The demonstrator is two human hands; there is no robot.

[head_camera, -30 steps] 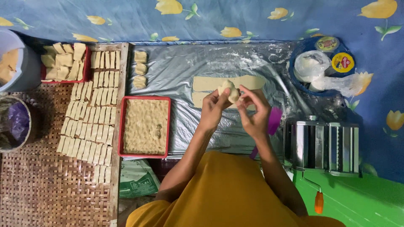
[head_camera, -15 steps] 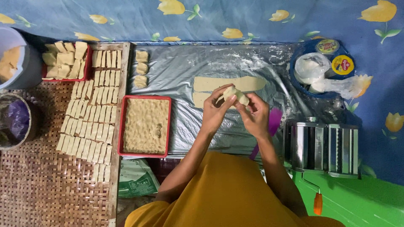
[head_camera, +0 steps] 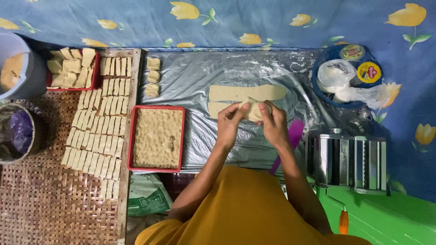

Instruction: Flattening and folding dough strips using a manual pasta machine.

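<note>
My left hand (head_camera: 230, 122) and my right hand (head_camera: 274, 121) meet over the silver plastic sheet (head_camera: 195, 77), both pinching a small pale piece of dough (head_camera: 252, 110) between their fingertips. Just beyond the hands lies a long flat dough strip (head_camera: 247, 92), with a shorter strip (head_camera: 220, 108) beside my left hand. A red tray of crumbly beige filling (head_camera: 158, 138) sits left of my left arm. A purple scraper (head_camera: 294, 133) lies under my right wrist.
Rows of finished folded pastries (head_camera: 97, 124) cover a board on a woven mat (head_camera: 45, 199). A second red tray of pastries (head_camera: 71, 68), a metal pasta roller (head_camera: 347, 159), a blue basin with bags and tins (head_camera: 349, 75) and a grey bucket (head_camera: 16, 66) surround the work area.
Both hands have kept working the dough piece, drawing slightly closer together and turning it between the fingers. Nothing else has moved.
</note>
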